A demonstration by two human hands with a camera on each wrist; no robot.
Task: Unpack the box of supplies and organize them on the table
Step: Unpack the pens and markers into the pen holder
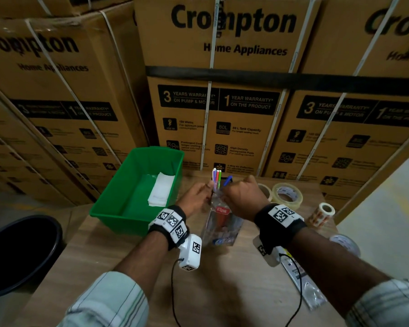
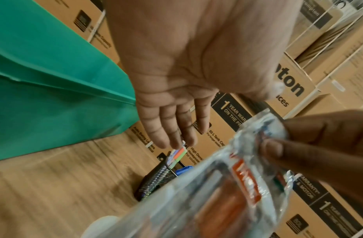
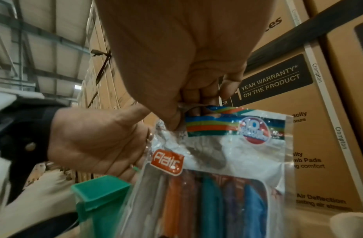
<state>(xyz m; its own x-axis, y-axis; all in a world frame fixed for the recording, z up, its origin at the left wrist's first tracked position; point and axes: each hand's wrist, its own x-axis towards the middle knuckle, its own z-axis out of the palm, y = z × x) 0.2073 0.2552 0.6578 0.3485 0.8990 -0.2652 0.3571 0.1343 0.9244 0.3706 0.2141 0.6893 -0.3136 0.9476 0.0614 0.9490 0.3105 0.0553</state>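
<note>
A clear Flair pen pack [image 1: 222, 225] with coloured pens inside hangs upright above the wooden table [image 1: 222, 291]. My right hand [image 1: 241, 197] pinches its crumpled top edge, seen close in the right wrist view [image 3: 197, 99]. My left hand [image 1: 202, 191] is beside the pack's upper left, with its fingers [image 2: 176, 128] straight and holding nothing. Behind both hands stands a black mesh pen holder [image 2: 156, 182] with several coloured pens [image 1: 216, 177]. The green bin [image 1: 123, 223] sits to the left with a stack of white paper [image 1: 161, 192] inside.
Two tape rolls [image 1: 287, 194], a sticker roll [image 1: 322, 213] and another tape roll [image 1: 345, 241] lie on the right. A long flat packet [image 1: 302, 279] lies under my right forearm. Stacked cartons [image 1: 222, 90] wall off the back. A black tub [image 1: 21, 251] stands off the table's left.
</note>
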